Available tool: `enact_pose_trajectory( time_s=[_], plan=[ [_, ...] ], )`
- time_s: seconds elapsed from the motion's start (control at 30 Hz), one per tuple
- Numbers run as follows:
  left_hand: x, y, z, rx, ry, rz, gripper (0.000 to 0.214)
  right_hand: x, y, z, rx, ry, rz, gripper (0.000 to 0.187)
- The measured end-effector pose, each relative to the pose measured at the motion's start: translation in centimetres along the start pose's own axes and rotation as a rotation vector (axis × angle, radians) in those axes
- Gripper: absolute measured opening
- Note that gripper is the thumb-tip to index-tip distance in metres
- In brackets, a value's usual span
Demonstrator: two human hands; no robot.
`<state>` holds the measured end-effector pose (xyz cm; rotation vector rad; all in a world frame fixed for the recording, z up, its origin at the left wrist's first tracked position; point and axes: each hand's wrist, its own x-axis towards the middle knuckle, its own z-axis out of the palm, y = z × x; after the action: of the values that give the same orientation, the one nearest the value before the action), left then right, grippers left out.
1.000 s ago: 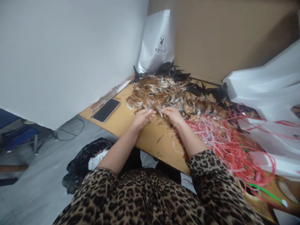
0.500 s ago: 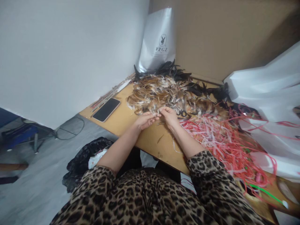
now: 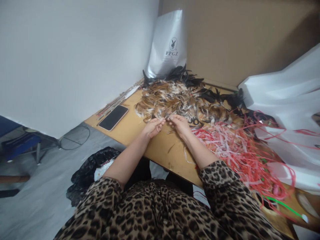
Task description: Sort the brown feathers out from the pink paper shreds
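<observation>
A heap of brown, white and black feathers (image 3: 175,98) lies on the wooden table (image 3: 160,151). At its near edge my left hand (image 3: 153,128) and my right hand (image 3: 180,125) meet, fingers pinched together on a small feather (image 3: 167,117) held between them. Both wrists rest close over the tabletop. A tangle of red and pink strips (image 3: 235,146) spreads to the right of my right forearm.
A dark phone (image 3: 113,117) lies at the table's left end beside thin sticks (image 3: 117,100). A white paper bag (image 3: 168,43) stands in the corner. White plastic sheeting (image 3: 285,96) sits at the right. A black bin bag (image 3: 92,170) is on the floor below.
My hands came together from slightly apart and pinched a feather at the heap's edge. They sit a little farther left than a second ago.
</observation>
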<state>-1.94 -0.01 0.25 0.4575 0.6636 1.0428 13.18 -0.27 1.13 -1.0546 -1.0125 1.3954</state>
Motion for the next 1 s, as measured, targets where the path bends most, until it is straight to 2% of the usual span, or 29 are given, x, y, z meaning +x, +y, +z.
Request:
enact_pose_trajectory(
  time_s=[0.17, 0.43, 0.7, 0.87, 1.0],
  plan=[
    [0.2, -0.3, -0.2, 0.06, -0.057, 0.038, 0.005, -0.2, -0.2, 0.2, 0.041, -0.09, 0.05, 0.026],
    [0.2, -0.7, -0.1, 0.186, -0.069, 0.079, 0.008, -0.2, -0.1, 0.4, -0.033, -0.01, 0.015, 0.029],
    [-0.1, -1.1, 0.2, 0.375, -0.068, 0.152, 0.023, -0.7, -0.5, 0.9, -0.139, 0.067, -0.119, 0.027],
    [0.2, -1.6, -0.2, 0.521, -0.059, 0.193, 0.028, -0.7, -0.5, 0.8, -0.128, 0.062, -0.162, 0.024],
    [0.2, -1.6, -0.3, 0.516, -0.057, 0.208, 0.028, -0.7, -0.9, 0.6, -0.067, 0.014, -0.125, 0.024]
  ],
)
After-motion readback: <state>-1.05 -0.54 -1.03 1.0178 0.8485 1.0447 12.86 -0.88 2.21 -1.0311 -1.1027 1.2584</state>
